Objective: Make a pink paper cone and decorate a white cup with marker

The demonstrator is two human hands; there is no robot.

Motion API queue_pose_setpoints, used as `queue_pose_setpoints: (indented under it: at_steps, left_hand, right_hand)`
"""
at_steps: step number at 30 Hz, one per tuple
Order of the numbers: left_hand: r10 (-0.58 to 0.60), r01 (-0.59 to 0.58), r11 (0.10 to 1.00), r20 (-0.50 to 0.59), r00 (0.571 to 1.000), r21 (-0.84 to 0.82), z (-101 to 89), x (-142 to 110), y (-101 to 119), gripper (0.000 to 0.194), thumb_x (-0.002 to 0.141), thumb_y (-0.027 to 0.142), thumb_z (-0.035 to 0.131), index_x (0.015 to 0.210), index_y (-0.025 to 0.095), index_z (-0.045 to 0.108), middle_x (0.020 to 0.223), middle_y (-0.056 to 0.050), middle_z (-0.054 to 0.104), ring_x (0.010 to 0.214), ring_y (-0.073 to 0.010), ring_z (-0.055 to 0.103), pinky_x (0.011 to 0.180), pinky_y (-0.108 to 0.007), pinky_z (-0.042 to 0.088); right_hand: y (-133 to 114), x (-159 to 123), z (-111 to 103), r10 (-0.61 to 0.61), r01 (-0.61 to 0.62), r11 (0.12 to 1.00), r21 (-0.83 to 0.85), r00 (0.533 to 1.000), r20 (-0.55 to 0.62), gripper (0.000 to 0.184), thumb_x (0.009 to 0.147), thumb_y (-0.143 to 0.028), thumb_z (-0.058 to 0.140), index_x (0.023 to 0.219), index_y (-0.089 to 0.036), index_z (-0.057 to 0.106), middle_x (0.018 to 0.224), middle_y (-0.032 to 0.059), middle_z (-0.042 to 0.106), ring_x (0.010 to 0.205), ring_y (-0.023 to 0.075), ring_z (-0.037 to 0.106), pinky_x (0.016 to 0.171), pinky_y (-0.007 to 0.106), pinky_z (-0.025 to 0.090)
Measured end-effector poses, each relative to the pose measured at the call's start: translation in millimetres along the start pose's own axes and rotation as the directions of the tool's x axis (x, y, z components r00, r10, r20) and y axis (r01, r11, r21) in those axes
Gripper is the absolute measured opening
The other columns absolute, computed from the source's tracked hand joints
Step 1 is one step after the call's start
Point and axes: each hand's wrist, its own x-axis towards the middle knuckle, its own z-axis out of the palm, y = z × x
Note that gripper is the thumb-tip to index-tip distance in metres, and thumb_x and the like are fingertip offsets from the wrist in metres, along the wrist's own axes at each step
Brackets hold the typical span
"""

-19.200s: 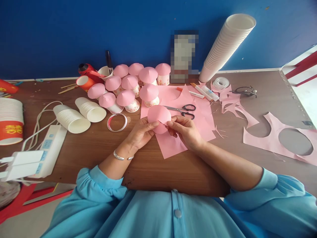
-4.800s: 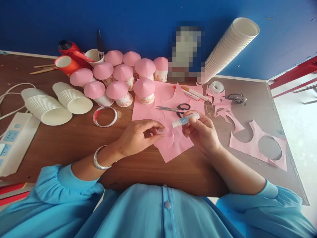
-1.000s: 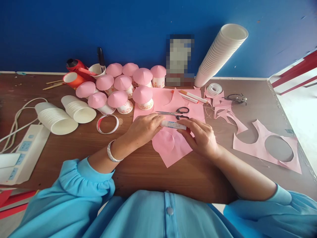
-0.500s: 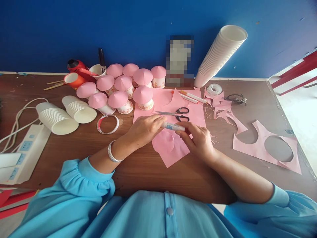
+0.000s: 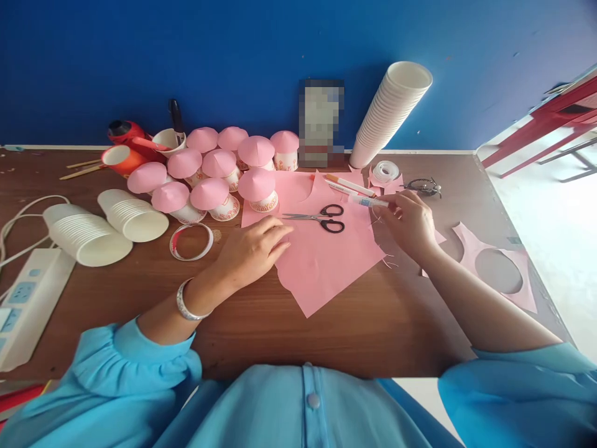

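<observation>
While the left hand (image 5: 252,252) hung at the near left of the scissors (image 5: 321,217), thumb and fingers slightly parted with nothing visible between them, the right hand (image 5: 410,221) pinched a glue stick (image 5: 366,201) by one end, to the right of the scissors and a little beyond them. The glue stick pointed toward the pens (image 5: 354,185), just beside them; whether it touched them or the pink paper (image 5: 326,267) underneath could not be told. The step in hand looked like putting the glue aside, the gluing itself paused or done. The next move seemed to call for lowering the stick flat and easing the right fingertips apart, so that it would not roll into the pens. Half a second earlier, both hands had held the glue stick between them on the near side of the scissors; by this moment the right hand alone had it, off to their right, and the left had let go. The round pink outline that had shown nearer than the scissors could no longer be made out, and where it went was unclear.
</observation>
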Motion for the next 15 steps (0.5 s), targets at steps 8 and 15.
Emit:
queue_pose_setpoints:
  at_steps: [8,15]
  left_hand:
    - [-0.052,0.058,0.997,0.135,0.990,-0.047,-4.9,-17,2,0.019,0.097,0.020,0.068,0.115,0.019,0.073,0.109,-0.006,0.078,0.089,-0.0210,0.077,0.067,-0.031,0.056]
    - [-0.026,0.058,0.987,0.207,0.978,-0.150,2.9,-17,9,0.030,0.095,0.028,0.073,0.123,0.020,0.066,0.119,-0.009,0.072,0.106,-0.0250,0.073,0.083,-0.035,0.061]
  right_hand:
    - [-20,-21,12,-0.273,0.265,0.946,-0.186,0.962,-0.020,0.030,0.096,-0.032,0.067,0.122,-0.021,0.074,0.116,0.0152,0.072,0.105,0.0338,0.069,0.083,0.048,0.059]
    - [-92,-75,9,-0.429,0.444,0.896,0.016,0.856,0.287,0.019,0.104,-0.037,0.064,0.107,-0.021,0.074,0.095,0.0058,0.076,0.077,0.0189,0.072,0.059,0.031,0.050]
